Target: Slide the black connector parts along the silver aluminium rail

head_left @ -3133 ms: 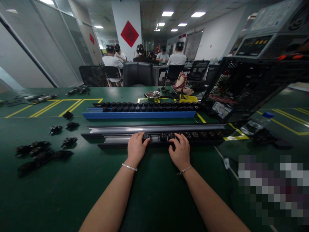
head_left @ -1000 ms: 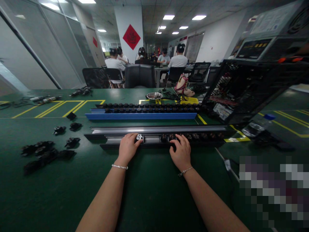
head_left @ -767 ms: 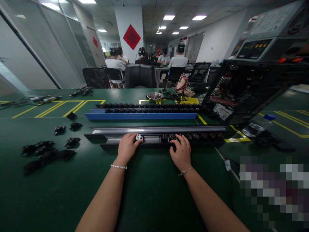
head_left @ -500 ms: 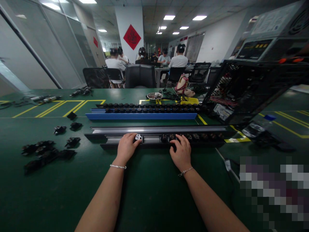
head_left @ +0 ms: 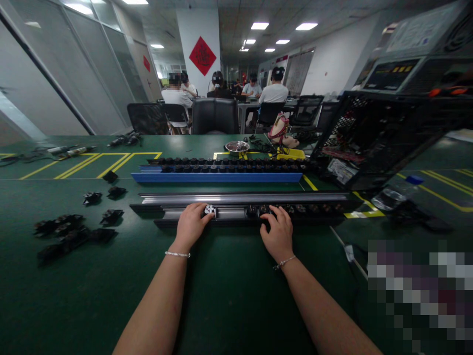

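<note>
A long black rail point(head_left: 232, 214) with a silvery inner channel lies across the table before me. At its left part, my left hand point(head_left: 190, 226) pinches a small module with a white face point(head_left: 209, 211), thumb on the near side. It sits at the channel; whether it is seated there I cannot tell. Farther right, my right hand point(head_left: 278, 231) curls thumb and fingers about a black socket-like module point(head_left: 263, 210) in the rail. Another black module point(head_left: 252, 211) stands just left of that hand, and several more continue in a row to the right. Bare channel shows between my hands.
Behind lie another black rail point(head_left: 236, 198) and a blue rail point(head_left: 218, 178) carrying rows of black modules. Loose black modules point(head_left: 70, 227) are scattered at left. A metal bowl point(head_left: 237, 147), an opened computer case point(head_left: 354, 138) and a plastic bottle point(head_left: 395, 193) stand beyond. People sit farther back.
My left hand has slid slightly left along the rail with the white-faced module. The right hand stays in nearly the same place.
</note>
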Tool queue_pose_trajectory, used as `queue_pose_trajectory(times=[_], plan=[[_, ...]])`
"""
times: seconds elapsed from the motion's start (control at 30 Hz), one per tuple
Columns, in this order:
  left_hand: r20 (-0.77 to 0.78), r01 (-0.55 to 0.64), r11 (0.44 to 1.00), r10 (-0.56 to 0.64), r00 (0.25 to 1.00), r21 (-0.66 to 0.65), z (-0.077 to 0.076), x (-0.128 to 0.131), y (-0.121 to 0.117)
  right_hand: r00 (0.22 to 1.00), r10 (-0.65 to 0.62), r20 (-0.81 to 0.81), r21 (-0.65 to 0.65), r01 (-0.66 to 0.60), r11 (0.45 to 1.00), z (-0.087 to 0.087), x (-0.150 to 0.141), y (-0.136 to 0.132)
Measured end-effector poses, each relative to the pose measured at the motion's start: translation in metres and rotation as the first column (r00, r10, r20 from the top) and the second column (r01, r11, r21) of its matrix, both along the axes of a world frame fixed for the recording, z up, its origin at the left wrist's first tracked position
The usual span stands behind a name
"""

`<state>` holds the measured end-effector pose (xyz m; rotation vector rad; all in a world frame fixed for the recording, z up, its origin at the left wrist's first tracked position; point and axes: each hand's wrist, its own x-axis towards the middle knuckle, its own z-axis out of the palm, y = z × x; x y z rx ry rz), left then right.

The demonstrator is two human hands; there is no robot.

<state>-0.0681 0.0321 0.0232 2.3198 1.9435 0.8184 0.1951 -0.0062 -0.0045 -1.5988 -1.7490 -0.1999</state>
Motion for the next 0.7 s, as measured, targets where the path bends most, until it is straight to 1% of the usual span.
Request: queue_pose_trajectory(times=[0.5, 0.7], plan=[[-0.011, -0.003, 1.0, 0.003, 1.0, 0.003, 0.0, -0.01, 0.001, 1.0, 0.0, 0.007, -0.005, 0.0, 1.0, -0.001, 0.001, 0.001], [-0.012, -0.007, 1.0, 0.006, 1.0, -0.016, 0.001, -0.014, 0.001, 1.0, 0.0, 0.008, -0.012, 0.0, 1.0, 0.0, 0.0, 0.0]])
